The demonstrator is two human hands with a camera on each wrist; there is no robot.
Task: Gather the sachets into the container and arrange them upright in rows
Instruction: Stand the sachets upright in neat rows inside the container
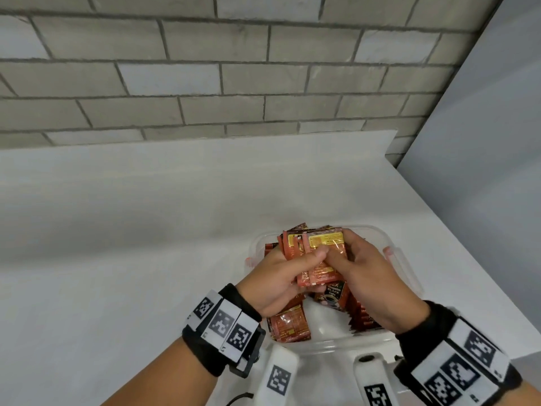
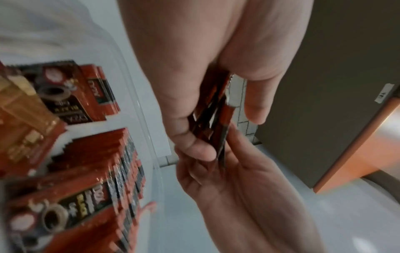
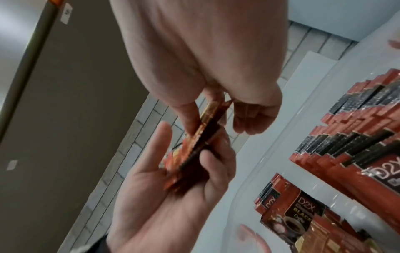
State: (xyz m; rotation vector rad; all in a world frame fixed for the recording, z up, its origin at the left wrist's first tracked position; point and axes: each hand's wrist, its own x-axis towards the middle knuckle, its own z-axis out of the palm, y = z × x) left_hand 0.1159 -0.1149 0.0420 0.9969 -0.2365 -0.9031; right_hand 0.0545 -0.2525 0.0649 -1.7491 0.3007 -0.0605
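The clear container [image 1: 405, 268] on the white counter [image 1: 117, 230] holds upright rows of red sachets [image 1: 289, 322] along its sides, while the left hand [image 1: 278, 276] and right hand [image 1: 369, 279] together clasp a sachet stack [image 1: 319, 253] above it, hiding the middle.

**Red, black and gold over white**

I see the bundle of sachets [image 1: 317, 260] showing red-orange backs with yellow-gold label panels. The sachets standing in the container [image 3: 355, 142] have red fronts with black panels, white lettering and a dark coffee-cup picture. The container [image 1: 408, 269] is clear plastic with pale red clips. The table [image 1: 146, 230] is plain white, the wall [image 1: 205, 68] grey brick, and the wristbands [image 1: 222, 323] black with black-and-white square-patterned tags.
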